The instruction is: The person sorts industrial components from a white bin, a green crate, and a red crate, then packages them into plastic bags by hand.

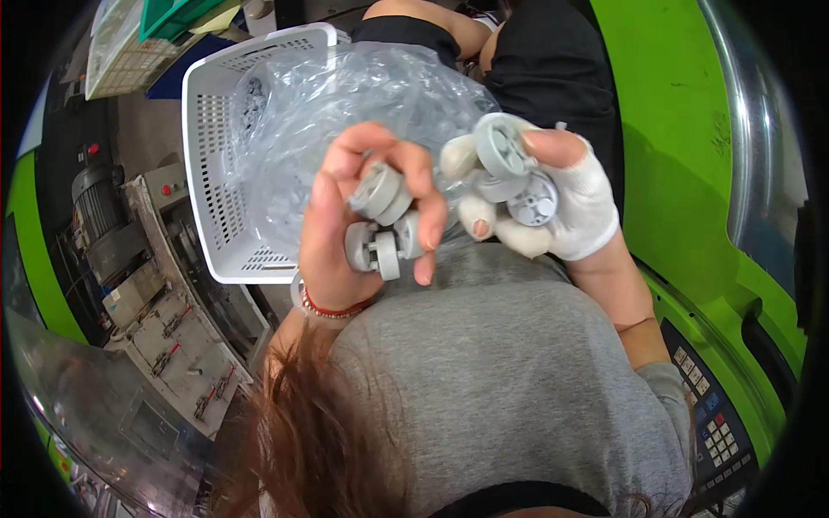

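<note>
My left hand (324, 233), bare with a red bracelet at the wrist, is curled palm up around several small grey plastic wheel-like parts (380, 193). One more of these stands low in the palm, partly covered by the fingers. My right hand (577, 194) wears a white glove with bare fingertips. Between its thumb and fingers it grips similar grey plastic wheels: an upper one (501, 145) seen at a slant, and a lower one (533, 200) showing its spoked face. The two hands are apart, held in front of my chest.
Beyond my hands stands a white perforated basket (216, 164) lined with a clear plastic bag (294, 112). A green machine (673, 129) with a keypad panel (717, 432) is close on the right. At left are a motor (99, 203) and metal machine parts; a green tray (177, 17) sits at far left.
</note>
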### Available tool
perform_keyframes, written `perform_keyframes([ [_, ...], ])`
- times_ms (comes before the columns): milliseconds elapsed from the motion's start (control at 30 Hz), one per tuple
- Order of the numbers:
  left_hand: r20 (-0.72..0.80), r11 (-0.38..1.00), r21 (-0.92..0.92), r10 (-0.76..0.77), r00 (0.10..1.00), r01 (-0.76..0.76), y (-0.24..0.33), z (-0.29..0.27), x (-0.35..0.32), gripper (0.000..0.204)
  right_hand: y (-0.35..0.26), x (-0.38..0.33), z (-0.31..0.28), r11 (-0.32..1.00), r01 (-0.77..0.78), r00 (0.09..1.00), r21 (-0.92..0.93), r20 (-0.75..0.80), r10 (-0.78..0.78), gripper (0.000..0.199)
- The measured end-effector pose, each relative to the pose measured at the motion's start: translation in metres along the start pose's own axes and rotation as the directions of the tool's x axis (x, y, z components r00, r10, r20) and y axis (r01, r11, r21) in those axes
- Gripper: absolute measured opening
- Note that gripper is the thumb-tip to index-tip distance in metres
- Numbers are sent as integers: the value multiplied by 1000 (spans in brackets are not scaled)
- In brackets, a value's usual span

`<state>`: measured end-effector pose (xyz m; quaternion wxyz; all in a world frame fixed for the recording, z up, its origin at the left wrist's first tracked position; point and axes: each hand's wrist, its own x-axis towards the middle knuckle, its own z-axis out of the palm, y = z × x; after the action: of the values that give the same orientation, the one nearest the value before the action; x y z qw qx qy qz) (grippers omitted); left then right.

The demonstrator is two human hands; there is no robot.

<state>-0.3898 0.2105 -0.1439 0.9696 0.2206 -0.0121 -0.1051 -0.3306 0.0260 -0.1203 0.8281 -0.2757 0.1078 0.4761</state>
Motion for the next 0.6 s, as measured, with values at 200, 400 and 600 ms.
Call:
perform_keyframes([
  [200, 62, 990, -67, -123, 990, 127, -2, -3, 3, 37, -3, -6, 12, 884, 162, 974, -439, -72, -214, 51],
  [400, 51, 961, -198, -188, 981, 194, -1, -2, -1, 41, 3, 2, 5, 964, 91, 996, -251, 6, -92, 68],
  [600, -67, 963, -100, -258, 964, 251, 6, 12, 0, 46, -7, -5, 20, 853, 81, 991, -516, -48, -123, 49],
])
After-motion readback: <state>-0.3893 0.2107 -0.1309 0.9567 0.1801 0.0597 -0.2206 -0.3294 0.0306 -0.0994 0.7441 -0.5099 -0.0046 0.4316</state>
